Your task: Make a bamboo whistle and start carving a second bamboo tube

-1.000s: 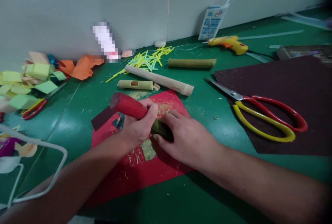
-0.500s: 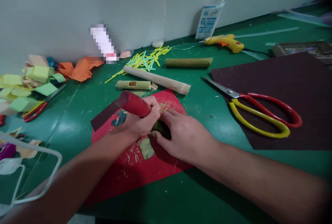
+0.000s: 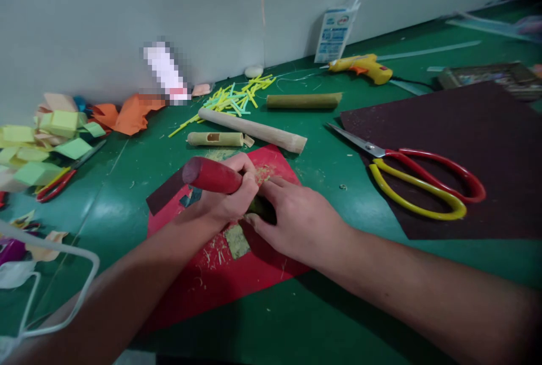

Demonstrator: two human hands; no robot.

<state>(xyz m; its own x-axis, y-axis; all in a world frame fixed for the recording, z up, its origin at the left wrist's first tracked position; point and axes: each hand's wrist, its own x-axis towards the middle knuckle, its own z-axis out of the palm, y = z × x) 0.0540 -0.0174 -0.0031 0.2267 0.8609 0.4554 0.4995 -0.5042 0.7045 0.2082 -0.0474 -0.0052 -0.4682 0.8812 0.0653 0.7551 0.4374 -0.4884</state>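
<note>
My left hand point(image 3: 237, 190) is wrapped round a tool with a thick red handle point(image 3: 214, 175), tilted with its butt end up and to the left. The working end is hidden behind my fingers. My right hand point(image 3: 298, 215) presses down on a short, dark green bamboo piece point(image 3: 263, 207), which is mostly covered by the fingers. Both hands meet over a red sheet point(image 3: 241, 289) strewn with pale shavings. A small greenish square point(image 3: 237, 242) lies on the sheet just below the hands, and dark scraps point(image 3: 190, 197) lie at its left.
Beyond the hands lie a bamboo tube with a cut-out window point(image 3: 215, 139), a pale stick point(image 3: 254, 129) and another bamboo tube point(image 3: 304, 101). Large scissors point(image 3: 417, 176) rest partly on a dark sheet point(image 3: 449, 122). A yellow glue gun point(image 3: 362, 67) and folded paper pieces point(image 3: 46, 133) are farther off.
The red handle has tipped lower and to the left as my left hand turned slightly. My right hand keeps its place on the bamboo. The view has shifted a little.
</note>
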